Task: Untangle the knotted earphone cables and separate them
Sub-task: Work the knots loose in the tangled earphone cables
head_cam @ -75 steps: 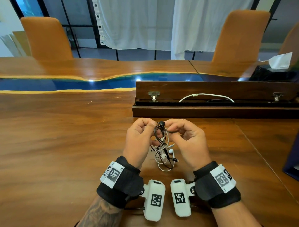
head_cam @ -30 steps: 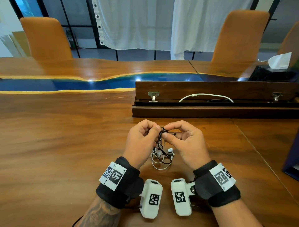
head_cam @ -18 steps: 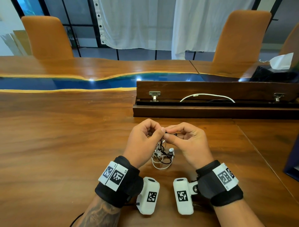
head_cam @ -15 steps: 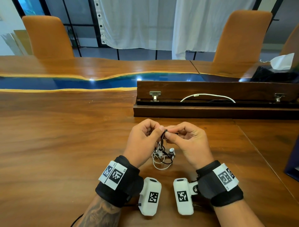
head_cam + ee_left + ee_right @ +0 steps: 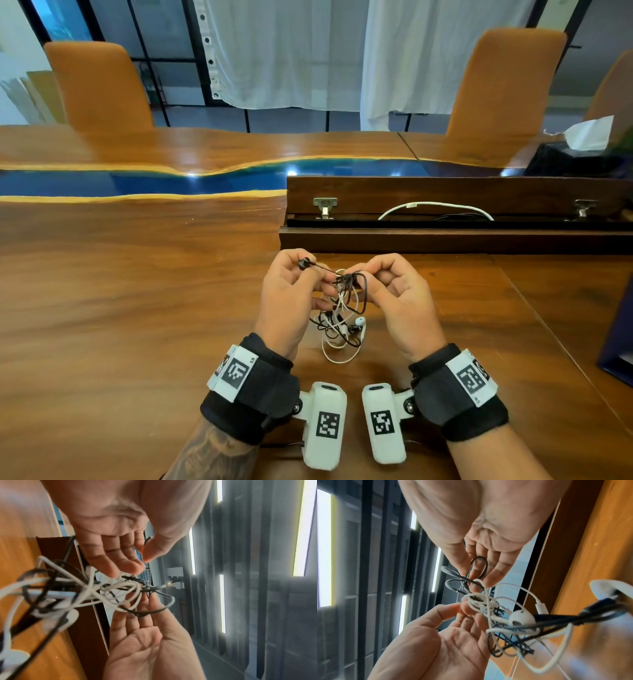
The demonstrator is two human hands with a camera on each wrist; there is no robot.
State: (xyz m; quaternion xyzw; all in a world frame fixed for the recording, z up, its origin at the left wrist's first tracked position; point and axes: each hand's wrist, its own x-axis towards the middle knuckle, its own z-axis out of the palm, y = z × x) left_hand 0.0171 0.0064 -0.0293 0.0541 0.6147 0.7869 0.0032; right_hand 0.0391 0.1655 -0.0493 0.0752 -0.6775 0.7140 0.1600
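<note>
The left hand (image 5: 286,301) and the right hand (image 5: 399,305) are raised side by side just above the glossy brown wooden table (image 5: 120,308), palms turned toward each other. The left hand's thumb and forefinger pinch a small black earbud (image 5: 303,263) at its 12 o'clock tip, the other fingers loosely curled. The right hand's thumb and forefinger pinch the dark part of the knot at about its 10 o'clock edge, with a thin black cable loop (image 5: 479,566) curving over its fingers (image 5: 494,574). Between the two hands hangs the tangled bundle of thin black and white earphone cables (image 5: 344,308); a short taut black strand runs from the left hand's earbud across to the knot. From there the bundle droops toward 6 o'clock, where a white earbud (image 5: 359,321) shows and a white loop of cable lies on the table near the wrists. Whether the rest of the bundle touches the wood is unclear.

At 12 o'clock from the hands, well apart, stands a long dark wooden box (image 5: 445,219) with its hinged lid up and a white cord (image 5: 435,207) arching inside. A white tissue (image 5: 587,133) sticks up at 2 o'clock, and two orange upholstered chairs (image 5: 99,85) stand across the table.
</note>
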